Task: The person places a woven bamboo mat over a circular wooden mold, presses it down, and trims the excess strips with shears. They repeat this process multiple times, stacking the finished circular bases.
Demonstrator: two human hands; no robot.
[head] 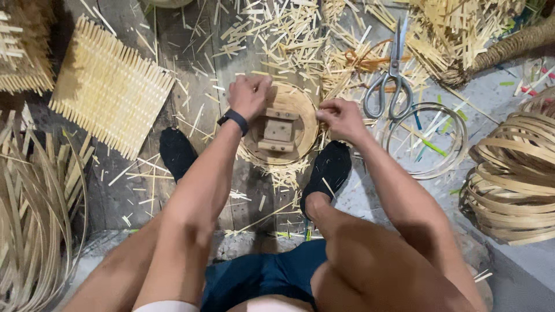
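A round bamboo basket (289, 130) is held on the floor (115, 196) between the two feet, a little above the middle of the view, with a small wooden block (278, 130) set across its middle. The left hand (250, 95) is curled shut over the far left part of the rim, and the right hand (341, 117) is pinched closed on the right edge, where thin strips seem to be gripped; exactly what lies under the fingertips cannot be told.

Several slips could be expected from this hold. The rim could be pulled out of round if one hand is pressed harder than the other, since the basket is steadied only by the hands and the black shoes (327, 169). A thin strip could be snapped or split if it is bent too sharply at the edge. Fingers could be pricked by the loose slivers (283, 34) scattered all over the floor. The scissors (393, 75) lie just beyond the right hand, near a bamboo hoop (457, 150), and could be knocked by a careless reach
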